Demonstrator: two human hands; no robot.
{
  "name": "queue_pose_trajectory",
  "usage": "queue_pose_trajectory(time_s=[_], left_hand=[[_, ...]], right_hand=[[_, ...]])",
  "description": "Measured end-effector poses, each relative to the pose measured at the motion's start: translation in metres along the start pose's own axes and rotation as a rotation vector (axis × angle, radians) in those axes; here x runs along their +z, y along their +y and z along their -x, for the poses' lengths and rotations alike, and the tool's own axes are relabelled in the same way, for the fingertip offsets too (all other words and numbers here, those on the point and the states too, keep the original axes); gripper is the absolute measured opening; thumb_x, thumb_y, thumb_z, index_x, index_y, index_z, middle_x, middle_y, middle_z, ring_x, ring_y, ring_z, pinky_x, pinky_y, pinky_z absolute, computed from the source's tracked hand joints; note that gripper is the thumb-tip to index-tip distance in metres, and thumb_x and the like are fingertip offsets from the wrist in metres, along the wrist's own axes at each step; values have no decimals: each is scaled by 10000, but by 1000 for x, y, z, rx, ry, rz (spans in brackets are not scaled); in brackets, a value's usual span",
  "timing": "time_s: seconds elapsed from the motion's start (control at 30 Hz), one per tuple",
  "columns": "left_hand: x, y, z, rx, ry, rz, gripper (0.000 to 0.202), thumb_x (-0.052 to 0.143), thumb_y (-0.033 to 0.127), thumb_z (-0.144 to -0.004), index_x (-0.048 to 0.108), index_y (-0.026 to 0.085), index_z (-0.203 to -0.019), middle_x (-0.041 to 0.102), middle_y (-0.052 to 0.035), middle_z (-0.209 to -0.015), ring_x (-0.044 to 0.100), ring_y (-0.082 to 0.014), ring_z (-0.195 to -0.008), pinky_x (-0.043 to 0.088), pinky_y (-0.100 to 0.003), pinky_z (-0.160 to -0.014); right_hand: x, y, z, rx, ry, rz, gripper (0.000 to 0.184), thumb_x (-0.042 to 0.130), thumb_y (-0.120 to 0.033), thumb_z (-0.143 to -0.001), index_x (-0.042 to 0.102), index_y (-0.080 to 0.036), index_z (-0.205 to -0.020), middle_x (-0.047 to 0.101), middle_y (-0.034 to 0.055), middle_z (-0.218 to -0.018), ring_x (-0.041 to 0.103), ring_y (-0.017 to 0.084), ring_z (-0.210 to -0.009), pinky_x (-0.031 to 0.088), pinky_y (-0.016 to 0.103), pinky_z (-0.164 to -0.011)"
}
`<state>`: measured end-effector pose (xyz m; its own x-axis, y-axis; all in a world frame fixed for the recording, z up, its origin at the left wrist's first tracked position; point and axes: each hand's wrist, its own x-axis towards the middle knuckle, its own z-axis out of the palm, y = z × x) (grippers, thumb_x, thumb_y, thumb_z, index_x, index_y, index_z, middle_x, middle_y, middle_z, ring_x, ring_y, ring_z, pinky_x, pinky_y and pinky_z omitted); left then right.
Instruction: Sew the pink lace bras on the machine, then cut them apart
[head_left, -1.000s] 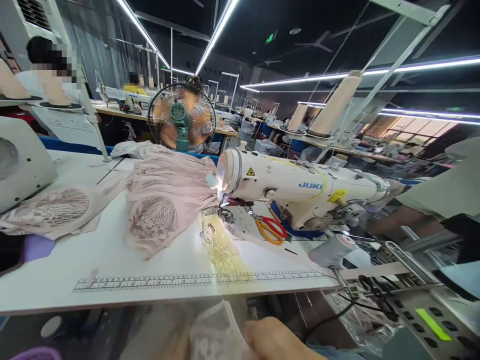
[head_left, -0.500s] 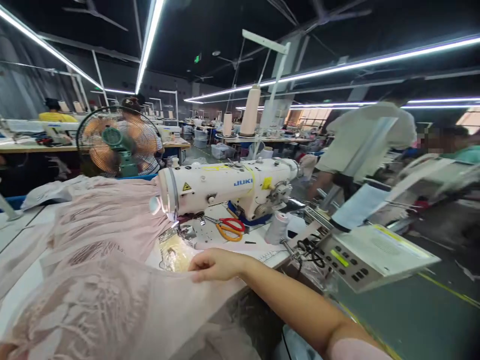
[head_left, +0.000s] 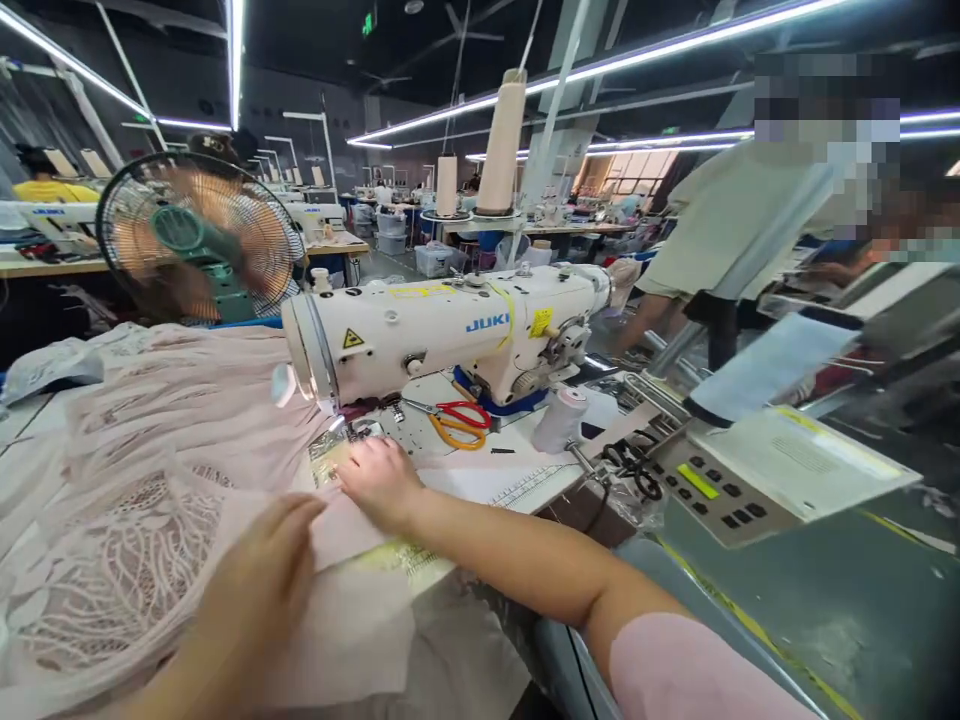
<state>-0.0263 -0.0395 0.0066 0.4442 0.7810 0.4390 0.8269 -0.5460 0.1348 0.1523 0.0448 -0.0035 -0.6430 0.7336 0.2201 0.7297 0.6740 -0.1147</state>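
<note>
A pale pink lace fabric [head_left: 135, 520] lies spread over the white sewing table [head_left: 517, 480]. My left hand [head_left: 259, 585] lies flat on the fabric near the table's front. My right hand [head_left: 379, 480] presses the fabric's edge down just before the needle area of the white JUKI sewing machine [head_left: 442, 335]. Both hands rest on the cloth with fingers extended, and neither grips it.
Red and orange scissors [head_left: 457, 422] lie under the machine arm, a thread cone [head_left: 559, 420] beside them. A control panel [head_left: 712, 490] sits at the right. A fan [head_left: 199, 240] stands behind the table. A person in a pale shirt [head_left: 720, 230] stands at the right.
My view has swung right and down. The pink fabric came up onto the table. My right hand moved up to the needle area, and my left hand came to lie on the cloth.
</note>
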Motion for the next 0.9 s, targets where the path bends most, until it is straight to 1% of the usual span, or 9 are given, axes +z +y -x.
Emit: queue_pose_trajectory(time_s=[0.03,0.1,0.2,0.3,0.37,0.5,0.63,0.77,0.9], left_hand=[[13,2,-6,2,-20,-37,333,327,213,-957,596,166,-1148,638,-127,-1154,631,-216,-1029,555,-369,-867],[36,3,-19,41,-107,-84,379,296,181,-938,617,132,-1132,657,-141,-1164,627,-228,-1080,541,-360,-921],[51,-3,-29,66,-171,-94,371,384,253,-923,623,111,-1169,636,-144,-1256,582,-259,-1174,498,-390,-996],[48,-12,-30,47,-236,-131,411,427,291,-915,601,96,-1231,588,-152,-1332,534,-294,-1235,465,-436,-1029],[42,-14,-32,14,-274,-167,425,429,284,-919,584,80,-1258,580,-165,-1338,527,-307,-1237,454,-450,-1031],[32,-7,-42,-50,-313,-219,434,420,272,-933,553,68,-1293,655,-174,-1176,600,-294,-1092,505,-426,-933],[29,5,-51,-140,-342,-279,425,407,305,-945,577,90,-1270,660,-158,-1037,616,-303,-961,536,-433,-783],[34,8,-58,-210,-344,-321,446,407,349,-941,582,100,-1267,636,-174,-1074,597,-344,-982,522,-457,-745],[38,3,-67,-245,-338,-333,442,390,361,-943,583,125,-1262,629,-163,-1063,599,-336,-987,516,-443,-734]], right_hand=[[0,1,3,-1,-14,6,185,441,-200,-936,619,-151,-947,633,137,-982,571,266,-944,480,404,-808],[-1,5,13,-18,-39,16,186,454,-206,-930,628,-142,-918,639,125,-915,583,250,-881,494,363,-748],[-6,12,36,-98,-60,17,179,473,-229,-925,629,-142,-939,647,104,-975,584,230,-923,498,332,-799],[-6,21,62,-226,-31,-48,176,525,-236,-890,619,-130,-995,627,105,-1142,562,230,-1064,474,326,-927],[-3,24,75,-274,21,-111,233,523,-223,-886,599,-105,-1072,597,128,-1228,538,240,-1138,456,335,-981],[7,23,88,-298,53,-186,299,497,-221,-899,567,-88,-1157,574,137,-1280,520,242,-1190,438,334,-1030],[10,20,89,-319,54,-226,306,485,-214,-896,558,-81,-1162,573,148,-1272,498,238,-1230,405,335,-1074],[9,21,82,-321,45,-243,327,490,-222,-889,548,-84,-1179,566,171,-1290,482,246,-1260,416,369,-1072],[11,24,71,-320,49,-251,342,481,-217,-882,546,-75,-1186,554,193,-1312,451,255,-1302,400,397,-1088]])
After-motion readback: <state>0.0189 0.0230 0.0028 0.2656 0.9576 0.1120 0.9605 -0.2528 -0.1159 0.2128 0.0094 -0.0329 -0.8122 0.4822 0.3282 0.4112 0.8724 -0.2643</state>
